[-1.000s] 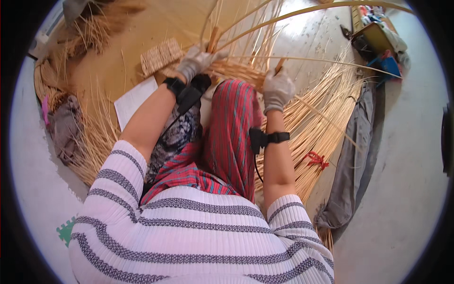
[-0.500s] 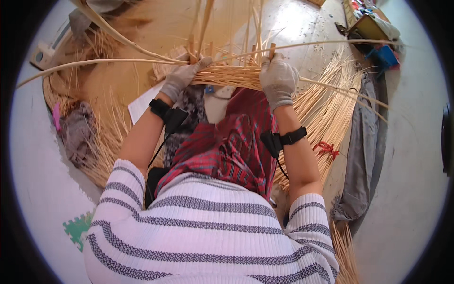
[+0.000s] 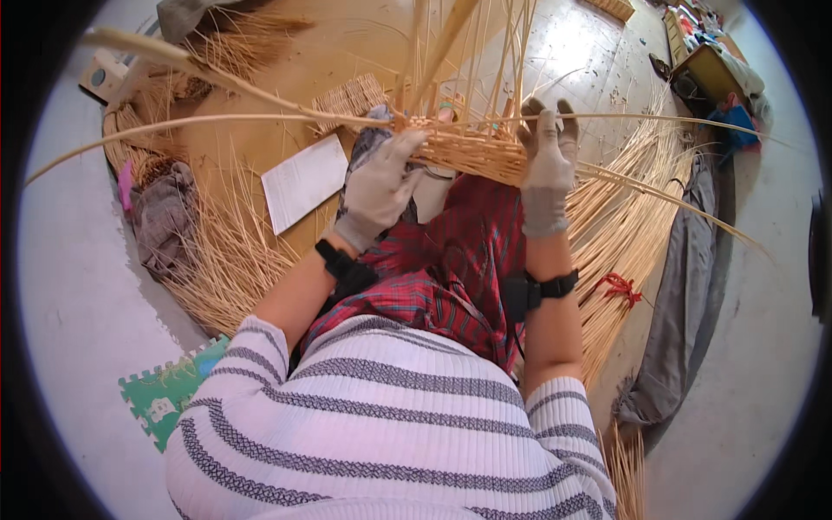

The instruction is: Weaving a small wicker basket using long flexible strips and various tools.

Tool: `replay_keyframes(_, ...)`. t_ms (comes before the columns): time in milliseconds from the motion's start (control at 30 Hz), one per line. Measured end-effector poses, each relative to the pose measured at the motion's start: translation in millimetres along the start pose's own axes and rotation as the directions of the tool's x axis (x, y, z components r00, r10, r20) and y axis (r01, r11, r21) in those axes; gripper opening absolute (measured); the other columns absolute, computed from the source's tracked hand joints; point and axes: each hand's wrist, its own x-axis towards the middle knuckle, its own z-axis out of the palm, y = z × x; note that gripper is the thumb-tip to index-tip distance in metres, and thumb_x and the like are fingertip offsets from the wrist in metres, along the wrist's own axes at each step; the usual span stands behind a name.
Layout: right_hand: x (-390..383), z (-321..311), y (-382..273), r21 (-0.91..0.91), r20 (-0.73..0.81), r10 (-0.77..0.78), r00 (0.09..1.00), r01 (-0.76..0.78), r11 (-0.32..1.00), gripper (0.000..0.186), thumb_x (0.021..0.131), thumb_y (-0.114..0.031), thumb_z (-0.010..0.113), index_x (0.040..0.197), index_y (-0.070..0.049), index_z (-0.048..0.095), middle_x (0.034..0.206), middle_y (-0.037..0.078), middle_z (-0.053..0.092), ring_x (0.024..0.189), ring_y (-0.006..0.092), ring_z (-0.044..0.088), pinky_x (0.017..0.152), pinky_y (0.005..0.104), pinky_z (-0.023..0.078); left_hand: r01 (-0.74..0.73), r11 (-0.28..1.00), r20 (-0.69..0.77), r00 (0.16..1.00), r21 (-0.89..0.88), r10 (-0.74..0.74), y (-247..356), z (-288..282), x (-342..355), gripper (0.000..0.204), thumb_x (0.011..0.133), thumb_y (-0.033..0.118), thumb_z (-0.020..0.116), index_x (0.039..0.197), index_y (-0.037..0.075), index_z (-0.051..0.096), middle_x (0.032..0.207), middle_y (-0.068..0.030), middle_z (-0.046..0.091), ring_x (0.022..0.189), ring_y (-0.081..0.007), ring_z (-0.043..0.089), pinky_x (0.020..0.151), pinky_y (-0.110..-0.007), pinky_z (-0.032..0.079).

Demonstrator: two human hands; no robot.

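A partly woven wicker basket (image 3: pixel 472 154) hangs above my lap, long upright canes rising from its edge. My left hand (image 3: pixel 380 186), in a pale knit glove, is closed around its left end. My right hand (image 3: pixel 548 173), gloved too with dark grey fingertips, is at the right end, fingers raised and apart. A long thin cane (image 3: pixel 641 116) passes by those fingers and runs off to the right. Other long canes stick out leftward past my left hand, one thick cane (image 3: pixel 165 54) among them. Whether my right palm touches the weave is hidden.
A large bundle of loose canes (image 3: pixel 620 234), with a red tie (image 3: pixel 618 289), lies on the right beside grey cloth (image 3: pixel 672 299). More canes (image 3: pixel 230 269) lie left. A white sheet (image 3: pixel 303 184), a woven piece (image 3: pixel 351 97) and a green foam mat (image 3: pixel 165 394) are on the floor.
My left hand has shifted right and lower, its grip turned around the basket's end. My right hand's fingers have loosened and lifted. The basket has moved slightly right and tilted.
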Motion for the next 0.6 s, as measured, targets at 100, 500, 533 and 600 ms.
replay_keyframes(100,-14,-5,6,-0.107,-0.032,0.019,0.999,-0.022,0.994,0.026,0.104,-0.014,0.055,0.128,-0.008,0.046,0.101,0.013,0.069,0.093,0.0201,0.07,0.056,0.0242,0.053,-0.013,0.907,0.192,0.979,0.421,-0.075,-6,11,22,0.062,0.087,0.021,0.069,0.145,0.015,0.05,0.138,-0.0178,0.059,0.114,-0.0351,0.063,0.091,-0.042,0.053)
replay_keyframes(500,-24,-25,9,-0.223,-0.056,0.067,0.996,-0.078,0.972,0.016,0.104,-0.009,0.055,0.119,-0.006,0.051,0.096,0.017,0.072,0.085,0.0239,0.073,0.047,0.0245,0.05,0.659,0.719,0.639,0.654,-0.22,-0.404,5,15,86,0.047,0.104,0.03,0.052,0.144,0.007,0.044,0.084,-0.0169,0.069,0.058,-0.0199,0.068,0.049,-0.035,0.053)
replay_keyframes(533,-19,-23,6,-0.247,-0.096,0.132,0.987,-0.152,0.957,0.016,0.104,-0.01,0.055,0.119,-0.007,0.051,0.096,0.016,0.072,0.086,0.0239,0.073,0.046,0.0237,0.049,0.669,0.716,0.636,0.644,-0.198,-0.425,4,18,92,0.047,0.104,0.03,0.052,0.144,0.007,0.044,0.084,-0.0169,0.069,0.058,-0.0199,0.068,0.049,-0.035,0.053)
replay_keyframes(600,-4,-12,6,-0.299,-0.071,0.08,0.994,-0.098,0.949,0.016,0.103,-0.008,0.055,0.119,-0.007,0.052,0.097,0.016,0.072,0.09,0.0239,0.073,0.055,0.0262,0.054,0.654,0.754,0.602,0.626,-0.059,-0.496,1,25,99,0.044,0.102,0.035,0.056,0.132,0.003,0.053,0.075,-0.0108,0.064,0.051,-0.0182,0.06,0.045,-0.033,0.047)
